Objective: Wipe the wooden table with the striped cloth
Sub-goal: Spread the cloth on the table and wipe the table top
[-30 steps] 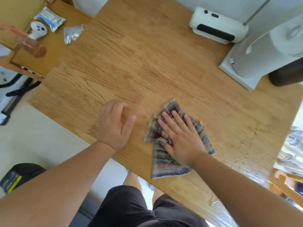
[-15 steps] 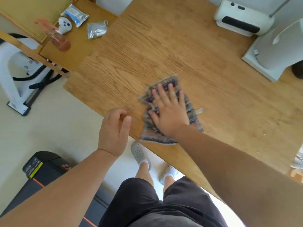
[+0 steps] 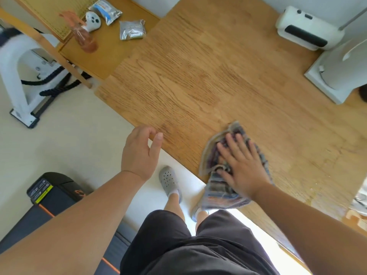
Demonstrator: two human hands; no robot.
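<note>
1. You have two grips in view: the left grip (image 3: pixel 140 153) and the right grip (image 3: pixel 243 167).
2. You have one cloth (image 3: pixel 217 188).
3. You see one tabletop (image 3: pixel 198 86) and one side table (image 3: pixel 107 56).
4. You can count two packets: a blue-labelled packet (image 3: pixel 106 9) and a silver packet (image 3: pixel 132 29).
5. There is one controller (image 3: pixel 93 20) and one bottle (image 3: pixel 83 33), which is blurred.
6. You can count two shoes: one shoe (image 3: pixel 169 180) in full, another shoe (image 3: pixel 195 212) half hidden.
7. You see two white appliances: one box (image 3: pixel 305 30) and one stand (image 3: pixel 337 76).
</note>
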